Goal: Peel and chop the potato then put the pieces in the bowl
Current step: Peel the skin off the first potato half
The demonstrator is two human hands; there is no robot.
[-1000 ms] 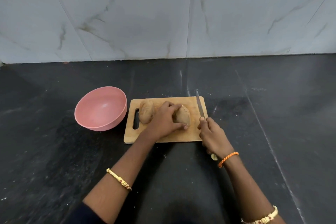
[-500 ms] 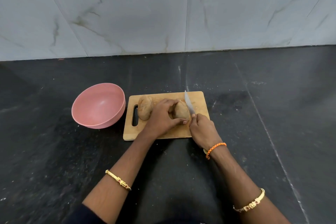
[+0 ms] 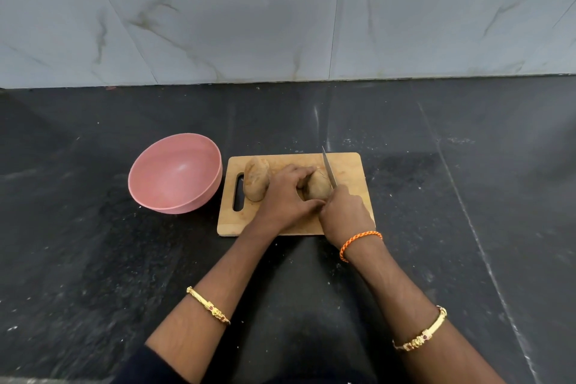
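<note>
Two unpeeled brown potatoes lie on a wooden cutting board (image 3: 349,165). My left hand (image 3: 286,196) grips the right potato (image 3: 318,186), fingers curled over its top and thumb along its near side. My right hand (image 3: 346,215) holds a knife (image 3: 328,170) by its handle, which the hand hides; the blade rests against the right side of that potato, tip pointing away. The other potato (image 3: 256,178) sits untouched near the board's handle slot. A pink bowl (image 3: 174,174) stands left of the board with nothing in it.
The board and bowl sit on a dark stone counter (image 3: 467,196). A grey marble-tiled wall (image 3: 280,9) rises behind it. Bangles and an orange thread band are on my wrists.
My right hand brought the knife left from the board's right edge to the potato my left hand holds; the blade now lies against its right side.
</note>
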